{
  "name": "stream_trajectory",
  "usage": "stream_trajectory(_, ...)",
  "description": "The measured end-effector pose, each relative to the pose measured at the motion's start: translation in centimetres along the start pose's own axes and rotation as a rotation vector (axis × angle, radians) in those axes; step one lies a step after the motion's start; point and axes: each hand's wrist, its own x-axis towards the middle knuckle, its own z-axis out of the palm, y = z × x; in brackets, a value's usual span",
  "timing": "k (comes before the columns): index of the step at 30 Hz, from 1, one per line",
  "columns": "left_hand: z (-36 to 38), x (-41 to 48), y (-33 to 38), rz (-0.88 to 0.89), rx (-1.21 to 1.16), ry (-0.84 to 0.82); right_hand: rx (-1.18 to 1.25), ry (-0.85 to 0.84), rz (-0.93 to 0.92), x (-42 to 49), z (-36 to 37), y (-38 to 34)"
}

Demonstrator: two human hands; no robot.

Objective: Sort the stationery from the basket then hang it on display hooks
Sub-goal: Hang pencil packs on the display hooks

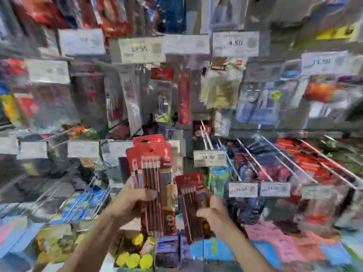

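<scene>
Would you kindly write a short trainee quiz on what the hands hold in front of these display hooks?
1. True or false: the left hand holds several red pencil packs.
2. The right hand holds: A) one red pack, B) a yellow tub, C) nothing?
3. Which pack's top is higher?

Key: 1 true. 2 A. 3 The left hand's.

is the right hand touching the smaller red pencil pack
Touching. The head view shows the right hand wrapped around the smaller red pencil pack, thumb across its front, fingers behind its right edge.
</scene>
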Motion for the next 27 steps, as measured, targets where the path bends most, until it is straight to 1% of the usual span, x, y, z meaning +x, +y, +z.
stream_trajectory(4,-0.6,1.4,-2.5,0.132,-0.02,0.002,0.116,0.079,-0.2,3.3,-0.1,2.9)
stream_trajectory(6,-0.1,1.8,-3.5,0.2,0.017,-0.042,0.156,0.096,-0.308,3.8,-0.5,3.9)
stream_trajectory(7,0.2,2.0,-3.9,0.22,0.017,-0.085,0.181,0.106,-0.328,4.0,-0.9,4.3)
stream_trajectory(10,1.6,2.4,-4.9,0.233,-0.012,-0.21,0.335,0.136,-0.306,3.8,-1.7,5.5)
stream_trajectory(13,3.2,2.8,-4.7,0.218,-0.017,-0.308,0.375,0.156,-0.306,1.8,-2.1,5.0)
stream_trajectory(17,4.7,3.6,-3.6,0.237,0.023,-0.377,0.323,0.188,-0.309,1.2,-2.8,4.4)
stream_trajectory(18,4.9,3.7,-3.5,0.248,0.014,-0.408,0.302,0.164,-0.309,1.2,-3.0,4.3)
stream_trajectory(21,5.6,3.9,-3.0,0.249,-0.058,-0.479,0.273,0.181,-0.325,0.6,-2.9,4.2)
stream_trajectory(24,6.2,3.7,-2.4,0.269,-0.087,-0.521,0.248,0.173,-0.361,0.0,-2.6,4.1)
stream_trajectory(27,6.5,3.8,-1.4,0.296,-0.095,-0.569,0.221,0.16,-0.439,-0.7,-2.5,3.4)
